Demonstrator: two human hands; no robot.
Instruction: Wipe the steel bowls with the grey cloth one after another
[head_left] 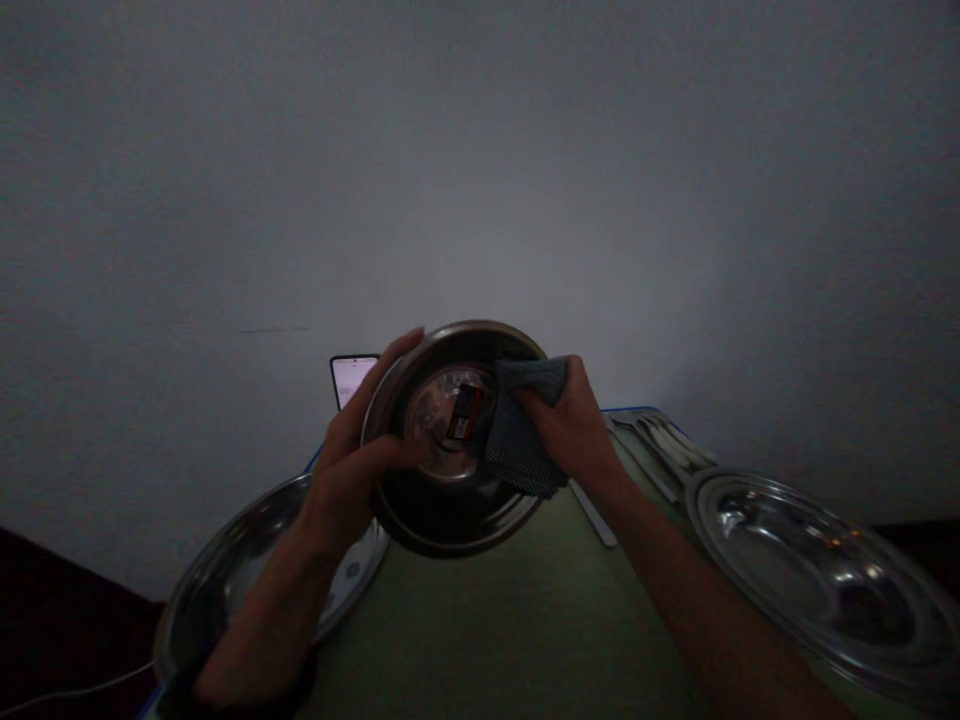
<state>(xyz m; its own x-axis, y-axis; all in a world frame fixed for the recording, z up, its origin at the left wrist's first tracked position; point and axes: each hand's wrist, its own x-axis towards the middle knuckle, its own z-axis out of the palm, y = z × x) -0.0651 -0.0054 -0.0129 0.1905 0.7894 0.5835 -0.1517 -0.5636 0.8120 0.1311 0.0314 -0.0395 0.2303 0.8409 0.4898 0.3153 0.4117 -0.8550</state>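
Observation:
A round metal bowl [450, 525] is held up above the table, tilted so that a dark label [466, 411] on its surface faces me. My left hand [352, 465] grips the bowl's left side, thumb over the near face and fingers around the outer rim. In my right hand [570, 420] is a grey-blue cloth [523, 440], bunched between thumb and fingers. The cloth presses against the right part of the bowl and covers some of it.
On the green table [510, 630], a large metal basin [195, 580] stands left and a shiny metal dish [817, 580] right. Several utensils [660, 450] lie at the back right. A lit phone [349, 375] stands against the wall [480, 200].

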